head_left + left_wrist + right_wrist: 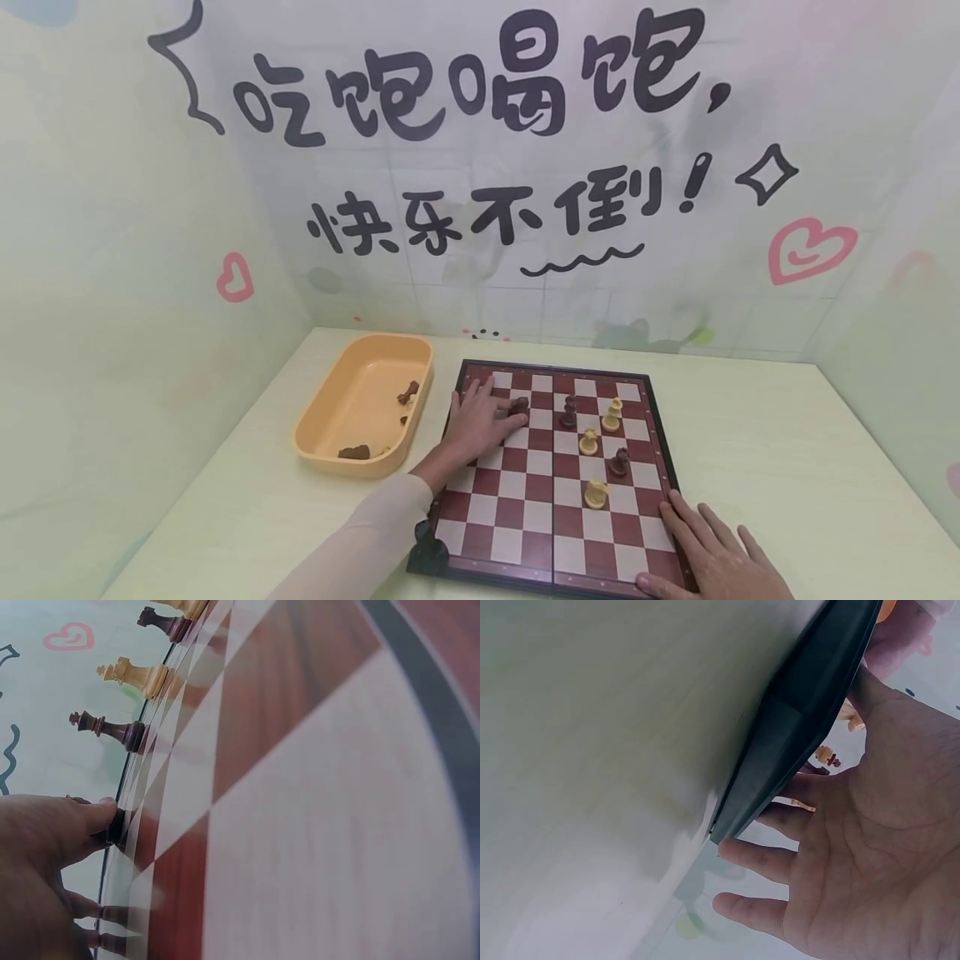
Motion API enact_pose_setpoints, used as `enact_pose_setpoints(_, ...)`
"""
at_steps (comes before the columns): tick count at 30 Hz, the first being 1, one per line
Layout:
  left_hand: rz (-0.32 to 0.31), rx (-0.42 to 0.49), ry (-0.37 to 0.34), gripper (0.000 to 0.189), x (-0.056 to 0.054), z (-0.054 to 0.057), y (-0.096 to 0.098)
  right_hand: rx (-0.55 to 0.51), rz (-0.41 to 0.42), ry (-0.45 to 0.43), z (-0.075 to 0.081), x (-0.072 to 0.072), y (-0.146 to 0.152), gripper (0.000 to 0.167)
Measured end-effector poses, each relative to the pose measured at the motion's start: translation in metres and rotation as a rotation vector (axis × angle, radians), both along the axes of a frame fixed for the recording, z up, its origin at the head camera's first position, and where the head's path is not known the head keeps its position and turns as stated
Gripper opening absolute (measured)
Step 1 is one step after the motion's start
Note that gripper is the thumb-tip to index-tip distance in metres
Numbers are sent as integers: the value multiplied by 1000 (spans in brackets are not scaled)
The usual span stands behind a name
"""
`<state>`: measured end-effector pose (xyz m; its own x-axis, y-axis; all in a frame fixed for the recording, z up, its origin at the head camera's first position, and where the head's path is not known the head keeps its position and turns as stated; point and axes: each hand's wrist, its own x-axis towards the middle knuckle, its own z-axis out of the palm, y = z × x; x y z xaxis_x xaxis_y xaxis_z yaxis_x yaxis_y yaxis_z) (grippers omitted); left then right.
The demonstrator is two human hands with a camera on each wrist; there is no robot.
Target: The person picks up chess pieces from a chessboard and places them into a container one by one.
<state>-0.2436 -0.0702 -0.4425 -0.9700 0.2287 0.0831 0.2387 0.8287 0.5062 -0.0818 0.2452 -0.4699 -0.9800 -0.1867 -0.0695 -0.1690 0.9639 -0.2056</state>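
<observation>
A red-and-white checkered chessboard (513, 492) lies unfolded on the table. Over its far left part, my left hand (480, 423) pinches a dark chess piece (519, 406) between thumb and index finger; the fingers cover much of it, so its kind is unclear. In the left wrist view its dark base (116, 826) is at the board's surface. My right hand (716, 554) rests against the board's near right edge, its fingers extended. On the right half stand a dark piece (568, 412), two tall light pieces (612, 415), another dark piece (619, 462) and a light knight (596, 494).
Left of the board stands a yellow-orange plastic tray (311, 417) with several loose chess pieces (354, 452) in it. A black object (429, 550) sits at the board's near left corner, partly behind the left sleeve. A printed sheet (480, 292) hangs behind the table (810, 450).
</observation>
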Motion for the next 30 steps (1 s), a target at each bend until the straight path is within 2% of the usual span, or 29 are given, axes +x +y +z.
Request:
enact_pose_setpoints(14, -4, 8, 13, 45, 2, 4, -2, 5, 1, 14, 2, 0, -2, 103)
enact_pose_setpoints(23, -23, 57, 67, 43, 1, 7, -5, -8, -4, -19, 1, -1, 0, 103)
enact_pose_setpoints(30, -32, 54, 109, 38, 3, 7, -6, -12, -7, -9, -1, 0, 1, 103)
